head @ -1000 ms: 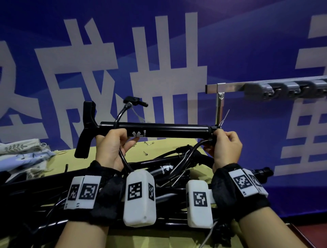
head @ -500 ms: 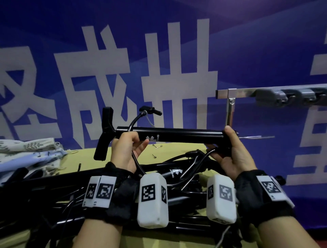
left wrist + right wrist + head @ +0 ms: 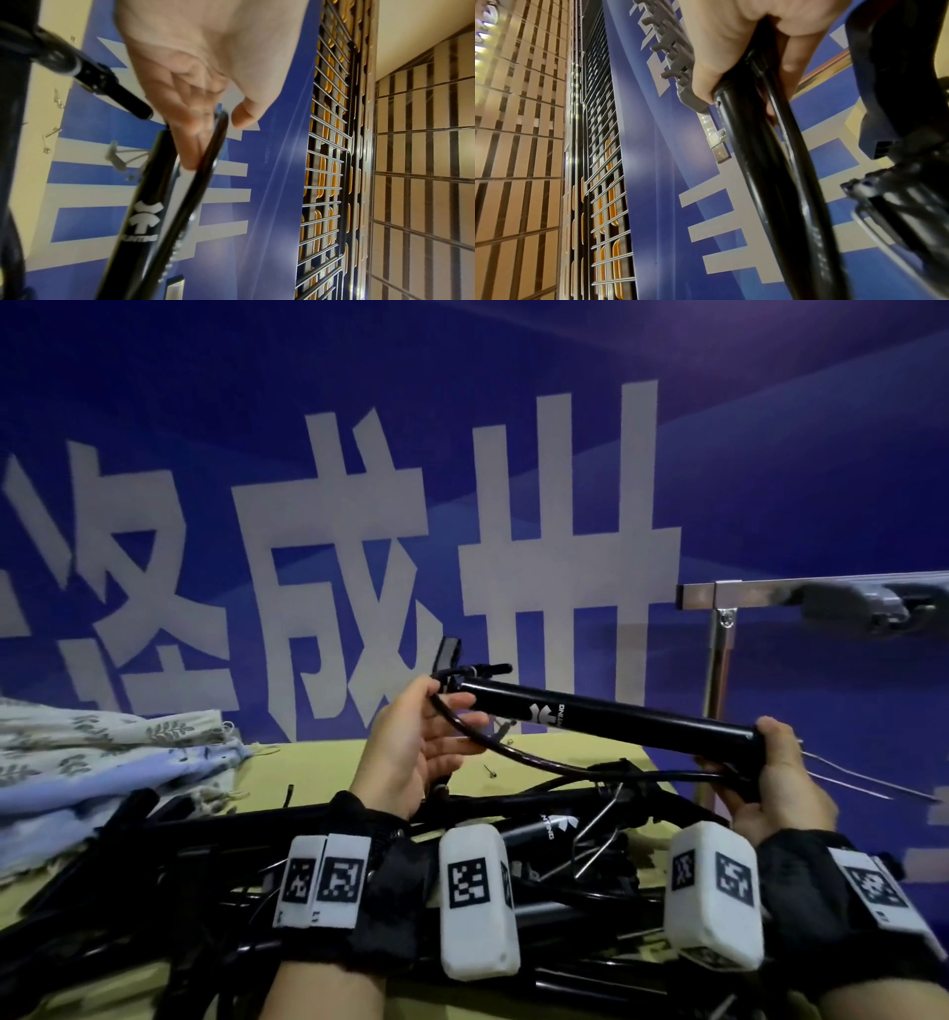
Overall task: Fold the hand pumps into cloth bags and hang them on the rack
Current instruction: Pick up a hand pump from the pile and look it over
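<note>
Nearest to the camera, both wrists carry black straps with white blocks (image 3: pixel 476 896) that show black-and-white square code markers. Under them a heap of black hand pumps (image 3: pixel 554 824) lies on the yellow bench (image 3: pixel 318 762); one barrel in the heap has a white logo and a short white word that is too small to read. Above the heap the two hands hold one hand pump (image 3: pixel 606 720) in the air, tilted, with its handle end higher at the left. The right hand (image 3: pixel 780 783) is clamped around the lower end of the barrel, fingers curled around it. The left hand (image 3: pixel 411 752) is at the upper end with the fingers nearly straight, and its thumb and fingers pinch the thin black hose (image 3: pixel 205 162) beside the barrel. The barrel has a white arrow-like logo and white letters ending in "NTING". At the left, folded cloth bags (image 3: pixel 102 762) with leaf print and pale blue cloth lie on the bench. At the right, a metal rack (image 3: pixel 719 629) with grey hooks stands behind the bench. Farthest is a blue banner (image 3: pixel 359 428) with large white Chinese characters, one of them "成".
</note>
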Motion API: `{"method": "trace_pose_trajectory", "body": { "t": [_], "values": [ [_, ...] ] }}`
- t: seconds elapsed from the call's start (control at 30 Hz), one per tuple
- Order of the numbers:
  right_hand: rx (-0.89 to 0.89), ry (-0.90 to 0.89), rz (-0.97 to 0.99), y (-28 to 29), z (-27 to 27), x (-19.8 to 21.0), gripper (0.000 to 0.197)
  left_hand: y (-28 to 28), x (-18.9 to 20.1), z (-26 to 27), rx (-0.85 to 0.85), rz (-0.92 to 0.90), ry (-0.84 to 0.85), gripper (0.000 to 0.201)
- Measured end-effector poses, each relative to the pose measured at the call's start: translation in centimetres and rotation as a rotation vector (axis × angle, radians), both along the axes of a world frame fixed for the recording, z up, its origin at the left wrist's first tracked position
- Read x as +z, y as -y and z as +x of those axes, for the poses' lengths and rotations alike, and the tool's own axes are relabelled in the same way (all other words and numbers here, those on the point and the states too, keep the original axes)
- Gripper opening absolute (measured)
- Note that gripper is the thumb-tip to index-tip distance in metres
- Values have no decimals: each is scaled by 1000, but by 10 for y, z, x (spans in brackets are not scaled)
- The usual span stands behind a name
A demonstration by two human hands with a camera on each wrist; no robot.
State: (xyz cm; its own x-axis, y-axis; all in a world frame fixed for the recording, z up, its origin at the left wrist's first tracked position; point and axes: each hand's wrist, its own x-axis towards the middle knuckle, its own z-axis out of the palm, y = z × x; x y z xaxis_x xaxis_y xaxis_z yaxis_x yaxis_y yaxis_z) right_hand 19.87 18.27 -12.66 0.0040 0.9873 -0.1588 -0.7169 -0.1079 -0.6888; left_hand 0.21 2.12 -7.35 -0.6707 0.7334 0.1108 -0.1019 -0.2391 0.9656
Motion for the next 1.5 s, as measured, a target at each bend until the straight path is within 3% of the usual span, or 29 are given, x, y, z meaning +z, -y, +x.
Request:
{"method": "trace_pose_trajectory", "body": {
  "t": [0.17,0.37,0.53,0.6,0.67,0.77,0.83,0.97,1.07,1.27,1.37,1.5],
  "values": [
    [-35,34,49,9,-3,4,25,4,7,6,-102,261,52,15],
    [-28,49,230,15,-8,13,23,7,8,9,-78,557,-18,19],
    [-20,39,243,14,-9,14,22,3,8,11,51,596,-148,19],
    [-2,60,205,14,-9,14,21,1,6,9,55,609,-200,12],
    [16,67,161,14,-8,13,20,1,5,5,57,623,-257,17],
    [2,94,93,9,-7,10,21,1,5,-2,114,646,-229,10],
    [-11,121,73,6,-7,8,22,0,4,-5,177,628,-218,29],
    [-15,177,44,4,-6,4,22,-3,2,-4,277,443,-279,17],
    [-10,161,24,7,-4,4,22,-2,-1,-7,263,301,-220,14],
    [54,99,18,10,-5,8,25,3,-4,-9,394,190,-129,37],
    [76,82,36,11,-6,9,22,-2,-10,-21,485,144,-118,31],
    [82,75,40,13,-5,9,19,-8,-14,-32,445,58,-61,48]
  ]
}}
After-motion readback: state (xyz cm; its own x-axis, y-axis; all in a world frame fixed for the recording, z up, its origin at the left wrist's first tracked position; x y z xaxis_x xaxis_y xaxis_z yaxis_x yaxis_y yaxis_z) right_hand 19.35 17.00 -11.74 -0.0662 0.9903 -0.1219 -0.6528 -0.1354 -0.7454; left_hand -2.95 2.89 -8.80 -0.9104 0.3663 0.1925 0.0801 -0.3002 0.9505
